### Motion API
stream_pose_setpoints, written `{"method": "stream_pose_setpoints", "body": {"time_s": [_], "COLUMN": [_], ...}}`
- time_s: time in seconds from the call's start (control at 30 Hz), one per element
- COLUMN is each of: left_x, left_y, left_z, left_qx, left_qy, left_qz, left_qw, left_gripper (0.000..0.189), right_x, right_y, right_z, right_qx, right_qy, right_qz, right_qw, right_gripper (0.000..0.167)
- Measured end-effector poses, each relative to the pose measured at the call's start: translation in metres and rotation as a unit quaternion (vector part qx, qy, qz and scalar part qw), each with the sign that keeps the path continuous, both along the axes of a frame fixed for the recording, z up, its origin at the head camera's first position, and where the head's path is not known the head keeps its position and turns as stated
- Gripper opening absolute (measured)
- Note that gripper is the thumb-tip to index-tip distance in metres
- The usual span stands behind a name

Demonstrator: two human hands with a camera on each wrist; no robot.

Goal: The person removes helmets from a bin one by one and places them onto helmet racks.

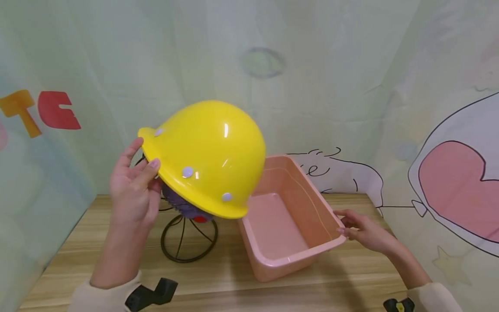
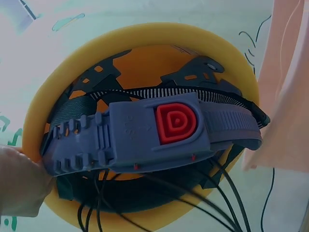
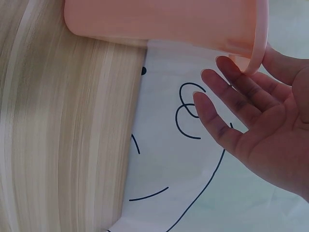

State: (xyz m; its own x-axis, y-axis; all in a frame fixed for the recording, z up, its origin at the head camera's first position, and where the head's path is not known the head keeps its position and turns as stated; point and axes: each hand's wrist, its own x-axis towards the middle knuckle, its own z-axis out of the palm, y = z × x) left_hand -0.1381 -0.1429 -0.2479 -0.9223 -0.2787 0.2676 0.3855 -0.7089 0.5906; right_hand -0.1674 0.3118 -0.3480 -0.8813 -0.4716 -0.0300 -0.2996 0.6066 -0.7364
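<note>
A yellow hard hat [image 1: 210,151] is tilted above a black wire stand [image 1: 189,238]; whether it touches the stand I cannot tell. My left hand [image 1: 134,186] holds the hat's brim at its left side, thumb on the outside. The left wrist view looks into the hat's underside, with a grey-purple headband [image 2: 130,130] and its red buckle button [image 2: 176,123]. To the right is a pink plastic basin [image 1: 312,253], its bottom seen through the open top. My right hand [image 1: 364,229] pinches the basin's right rim between thumb and fingers.
Hat and basin are close together, the hat's right edge covering part of the basin's left side. Both the stand and basin are over a wood-grain table [image 1: 117,242]. Behind it hangs a pale printed cloth [image 1: 117,65] with cartoon drawings.
</note>
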Motion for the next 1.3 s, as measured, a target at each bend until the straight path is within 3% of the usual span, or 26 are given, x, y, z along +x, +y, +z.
{"method": "stream_pose_setpoints", "body": {"time_s": [0.33,0.9,1.3], "left_x": [0.006,0.008,0.007], "left_y": [-0.023,-0.048,-0.056], "left_z": [-0.016,-0.032,-0.047], "left_qx": [0.046,0.125,0.132], "left_qy": [0.009,0.027,0.032], "left_qz": [-0.001,0.002,-0.018], "left_qw": [0.9989,0.9918,0.9905], "left_gripper": [0.054,0.053,0.05], "right_x": [-0.001,-0.001,0.001], "right_y": [0.001,0.001,0.0], "right_z": [-0.003,-0.002,0.001], "right_qx": [0.005,0.007,0.0], "right_qy": [-0.005,0.001,-0.001], "right_qz": [-0.008,0.001,0.0], "right_qw": [0.9999,1.0,1.0], "right_gripper": [0.05,0.05,0.049]}}
